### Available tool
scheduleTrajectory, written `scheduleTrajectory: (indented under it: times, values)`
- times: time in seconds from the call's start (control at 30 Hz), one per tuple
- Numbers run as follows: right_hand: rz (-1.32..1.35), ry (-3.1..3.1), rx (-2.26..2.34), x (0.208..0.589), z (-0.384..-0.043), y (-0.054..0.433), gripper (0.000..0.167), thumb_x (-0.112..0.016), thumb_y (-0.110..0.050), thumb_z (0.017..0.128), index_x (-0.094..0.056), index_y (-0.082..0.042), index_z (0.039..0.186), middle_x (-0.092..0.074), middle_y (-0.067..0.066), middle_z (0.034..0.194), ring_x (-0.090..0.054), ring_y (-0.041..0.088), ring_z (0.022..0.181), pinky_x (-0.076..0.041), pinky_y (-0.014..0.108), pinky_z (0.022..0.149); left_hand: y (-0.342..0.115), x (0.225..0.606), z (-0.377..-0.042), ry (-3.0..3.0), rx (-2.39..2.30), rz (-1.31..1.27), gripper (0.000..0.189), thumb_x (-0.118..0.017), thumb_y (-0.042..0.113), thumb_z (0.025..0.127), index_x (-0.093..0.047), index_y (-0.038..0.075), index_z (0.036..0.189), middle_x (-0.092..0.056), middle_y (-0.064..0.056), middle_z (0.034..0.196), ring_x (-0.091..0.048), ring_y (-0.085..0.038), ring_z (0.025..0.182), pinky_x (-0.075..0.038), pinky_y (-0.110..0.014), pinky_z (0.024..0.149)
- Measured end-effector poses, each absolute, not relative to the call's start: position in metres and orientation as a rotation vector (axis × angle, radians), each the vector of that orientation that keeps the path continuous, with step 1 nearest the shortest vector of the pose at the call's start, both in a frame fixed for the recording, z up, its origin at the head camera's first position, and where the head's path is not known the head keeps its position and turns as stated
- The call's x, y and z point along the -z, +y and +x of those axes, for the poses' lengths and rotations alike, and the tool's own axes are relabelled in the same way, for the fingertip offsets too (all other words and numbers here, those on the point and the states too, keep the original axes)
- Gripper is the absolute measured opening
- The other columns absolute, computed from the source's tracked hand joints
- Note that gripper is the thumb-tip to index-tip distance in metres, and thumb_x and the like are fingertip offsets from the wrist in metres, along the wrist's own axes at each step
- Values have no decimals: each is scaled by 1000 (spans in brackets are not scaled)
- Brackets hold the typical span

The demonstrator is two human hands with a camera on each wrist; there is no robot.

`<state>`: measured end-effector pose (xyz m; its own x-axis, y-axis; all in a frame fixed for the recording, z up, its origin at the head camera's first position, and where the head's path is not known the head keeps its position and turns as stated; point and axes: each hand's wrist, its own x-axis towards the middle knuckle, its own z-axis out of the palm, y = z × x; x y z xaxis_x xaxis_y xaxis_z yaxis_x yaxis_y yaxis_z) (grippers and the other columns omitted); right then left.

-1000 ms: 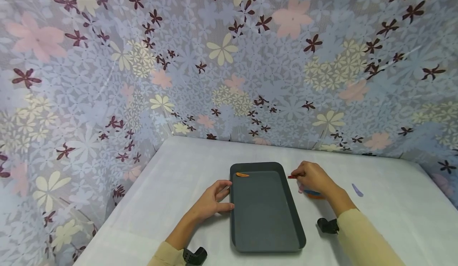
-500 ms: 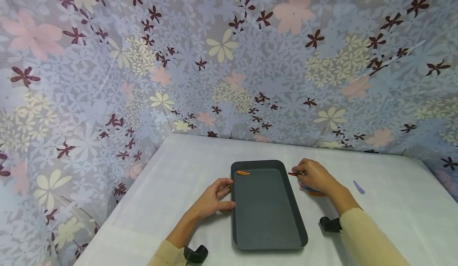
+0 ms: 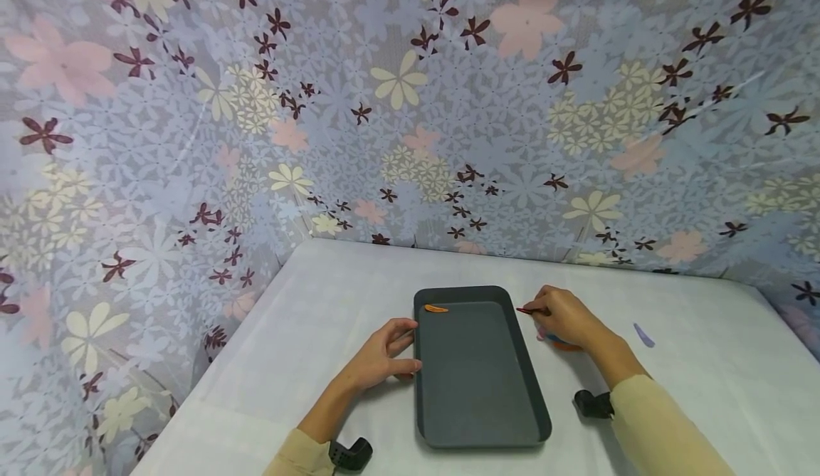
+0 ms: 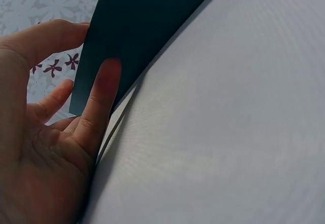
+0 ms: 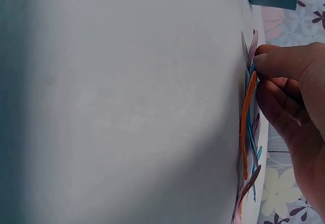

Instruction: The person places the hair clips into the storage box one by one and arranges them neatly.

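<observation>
A dark grey rectangular baking tray (image 3: 482,376) lies on the table, a small orange curved strip (image 3: 436,309) inside near its far left corner. My left hand (image 3: 378,358) rests its fingertips against the tray's left side without curling round it; the left wrist view shows fingers (image 4: 104,82) pressed to the outer wall. Beyond the tray's right rim, my right hand (image 3: 564,316) pinches a thin red strip (image 3: 524,311) between thumb and fingers. Under this hand lies a loose pile of thin coloured strips, with an orange strip (image 5: 248,117) clearly visible; the hand partly hides the pile.
A single purple strip (image 3: 643,335) lies apart on the white table (image 3: 705,390), right of my right hand. Floral cloth (image 3: 410,141) hangs behind the table and along its left side. Black wrist cameras are strapped near both cuffs.
My right hand stays beside the tray's far right corner, with the red strip shifting slightly in its fingers. My left hand holds its place. The view has shifted a little.
</observation>
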<state>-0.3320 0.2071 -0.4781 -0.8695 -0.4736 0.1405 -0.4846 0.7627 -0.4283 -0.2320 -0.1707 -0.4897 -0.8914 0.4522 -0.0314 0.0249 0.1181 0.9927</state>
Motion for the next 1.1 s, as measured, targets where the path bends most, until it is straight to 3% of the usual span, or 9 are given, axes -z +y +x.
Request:
scheduleTrajectory:
  times: [0.53, 0.73, 0.87, 1.0, 1.1]
  values:
    - [755, -2942, -892, 476, -329, 206, 22, -61, -4, 87, -73, -3, 104, -60, 7, 88, -55, 7, 67, -44, 21, 56, -172, 492, -233, 2108, -1818, 469, 78, -76, 14, 79, -32, 9, 143, -24, -11, 156, -30, -28, 143, -57, -36, 77]
    - [788, -2922, -837, 474, -329, 206, 20, -63, -6, 86, -74, -7, 104, -62, 4, 87, -53, 7, 69, -43, 21, 57, -172, 494, -234, 2104, -1815, 473, 79, -76, 15, 79, -31, 9, 144, -24, -10, 157, -29, -27, 143, -57, -34, 78]
    - [815, -2877, -824, 470, -331, 205, 19, -65, -7, 86, -74, -9, 103, -64, 3, 87, -50, 7, 69, -41, 21, 56, -174, 494, -235, 2138, -1798, 483, 78, -76, 17, 80, -31, 12, 144, -25, -9, 156, -30, -27, 143, -56, -36, 84]
    - [839, -2851, -817, 466, -332, 204, 20, -64, -6, 87, -74, -8, 104, -63, 3, 88, -49, 7, 69, -40, 22, 56, -175, 494, -234, 2186, -1759, 519, 81, -75, 20, 81, -29, 15, 147, -27, -7, 156, -32, -24, 142, -49, -38, 97]
    - [811, -2857, -808, 464, -332, 204, 20, -64, -6, 87, -74, -9, 104, -63, 1, 88, -48, 7, 68, -40, 21, 57, -175, 494, -233, 2179, -1756, 551, 82, -74, 21, 81, -27, 15, 148, -26, -8, 156, -32, -24, 142, -50, -37, 95]
